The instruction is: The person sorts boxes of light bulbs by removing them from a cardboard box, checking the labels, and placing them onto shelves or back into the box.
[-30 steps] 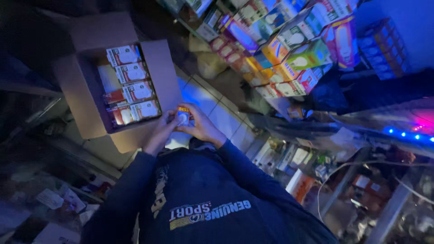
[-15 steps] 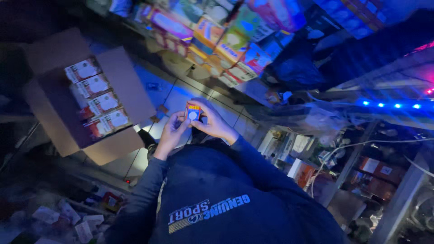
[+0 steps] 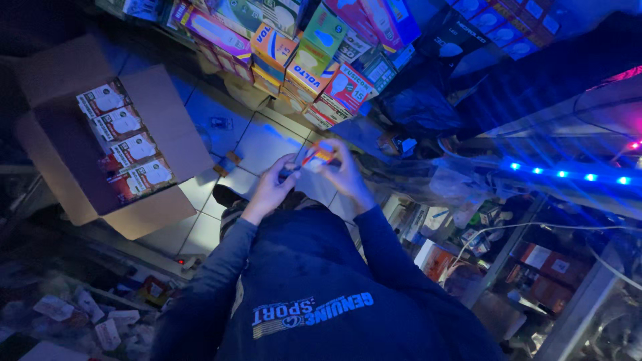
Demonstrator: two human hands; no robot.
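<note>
A person in a dark blue sweatshirt (image 3: 314,294) held a small orange and white box (image 3: 314,155) just above the centre of the frame, both hands raised over a tiled floor (image 3: 257,144) in a dim, blue-lit shop. The left hand (image 3: 274,186) gripped the box's near end, fingers curled around it; the right hand (image 3: 344,172) pinched its far end between thumb and fingertips. The box sat between the two hands, tilted, touching nothing else.

At the upper left of the frame lay an open cardboard carton (image 3: 93,140), flaps spread flat, with a row of small packed boxes (image 3: 127,144) along one side and the rest of its inside in shadow. A strip of bare tile separated the carton's nearest flap from the hands, the only open room around them. Along the top edge, stacked colourful bulb boxes (image 3: 314,53) crowded a shelf, close above the hands. To the right, a row of blue lights (image 3: 562,174) glowed along a shelf edge, with cluttered goods and cables below. Scattered packets (image 3: 73,311) lay at the lower left, well apart from the hands.
</note>
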